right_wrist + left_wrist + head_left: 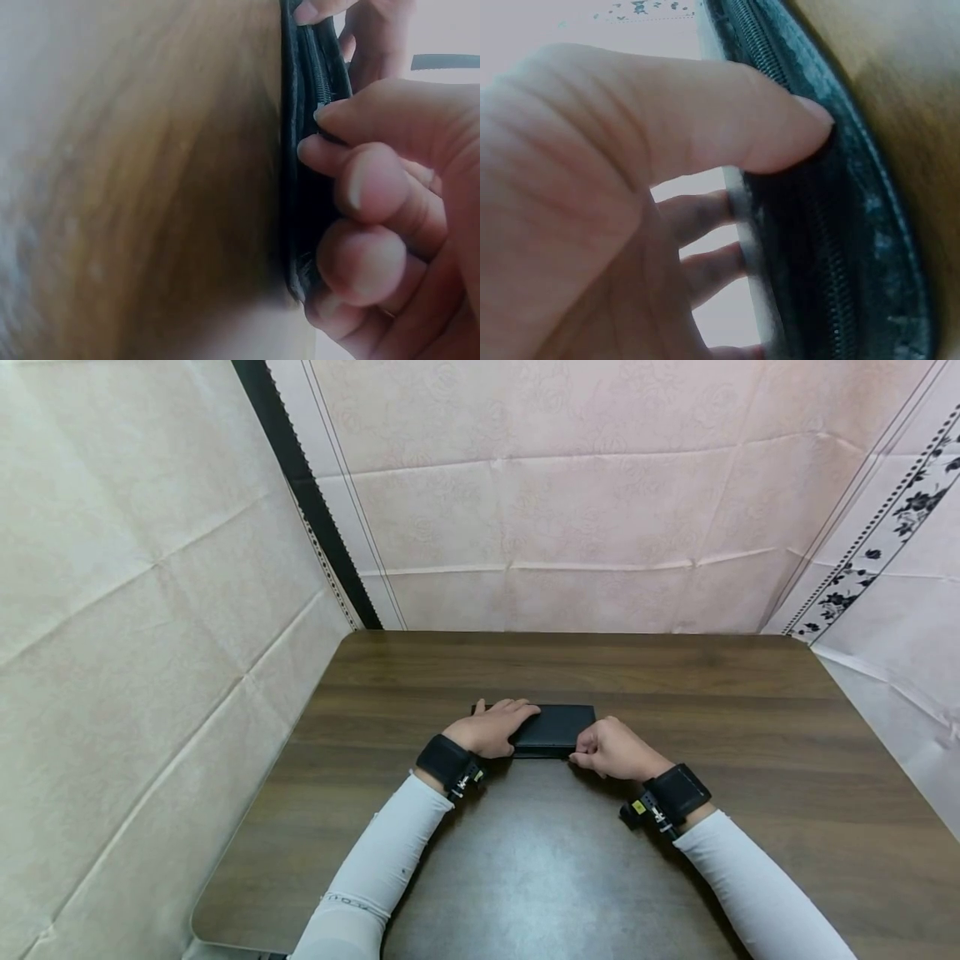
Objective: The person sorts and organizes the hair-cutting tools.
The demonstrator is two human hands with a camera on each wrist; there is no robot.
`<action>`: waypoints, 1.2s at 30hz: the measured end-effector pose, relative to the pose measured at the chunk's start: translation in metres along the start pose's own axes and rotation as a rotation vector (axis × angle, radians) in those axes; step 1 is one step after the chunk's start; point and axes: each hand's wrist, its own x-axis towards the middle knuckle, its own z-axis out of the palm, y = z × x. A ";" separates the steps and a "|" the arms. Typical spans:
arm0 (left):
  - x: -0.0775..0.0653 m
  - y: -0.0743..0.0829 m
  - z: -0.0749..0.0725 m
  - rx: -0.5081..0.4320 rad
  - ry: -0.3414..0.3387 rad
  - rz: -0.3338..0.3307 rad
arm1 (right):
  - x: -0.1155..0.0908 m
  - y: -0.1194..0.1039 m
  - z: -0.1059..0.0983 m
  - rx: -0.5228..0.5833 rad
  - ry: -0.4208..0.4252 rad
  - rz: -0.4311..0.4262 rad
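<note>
A black zippered wallet [557,727] lies on the wooden table, its zipper edge toward me. My left hand [491,729] grips its left part. In the left wrist view the thumb [780,120] presses on the edge beside the zipper teeth [836,300], while the other fingers reach over the wallet's upper face. At the right end of the same edge, my right hand [618,750] pinches the zipper pull [328,137] between thumb and forefinger, which mostly hide it. The remaining fingers of this hand are curled beside the wallet's edge.
The brown wooden table [712,693] extends around the wallet, with a rounded front left corner. Pale cloth [585,510] hangs behind the far edge and along the left and right sides. Both wrists wear black straps with small cameras.
</note>
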 end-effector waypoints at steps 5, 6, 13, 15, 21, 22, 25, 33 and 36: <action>0.000 0.001 0.000 0.001 -0.001 0.001 | -0.001 0.000 -0.002 -0.004 -0.002 -0.002; 0.000 0.001 0.000 0.001 -0.001 0.001 | -0.002 0.000 -0.002 -0.003 -0.002 -0.001; 0.000 0.000 0.000 0.007 -0.001 -0.003 | -0.002 0.002 -0.005 -0.005 -0.007 -0.002; 0.000 0.000 0.000 0.009 0.000 -0.005 | -0.002 0.002 -0.005 -0.009 -0.010 -0.004; -0.001 0.001 0.000 0.012 0.005 -0.008 | -0.002 0.004 -0.006 -0.008 -0.009 -0.006; -0.001 0.001 0.000 0.014 0.005 -0.008 | -0.002 0.004 -0.006 -0.007 -0.008 -0.007; -0.001 0.001 0.001 0.020 0.006 -0.009 | -0.003 0.005 -0.007 -0.001 -0.007 -0.012; 0.000 0.001 0.002 0.019 0.002 -0.013 | -0.003 0.007 -0.009 -0.003 -0.016 -0.002; 0.000 0.001 0.001 0.022 -0.001 -0.013 | -0.003 0.007 -0.010 -0.002 -0.025 0.013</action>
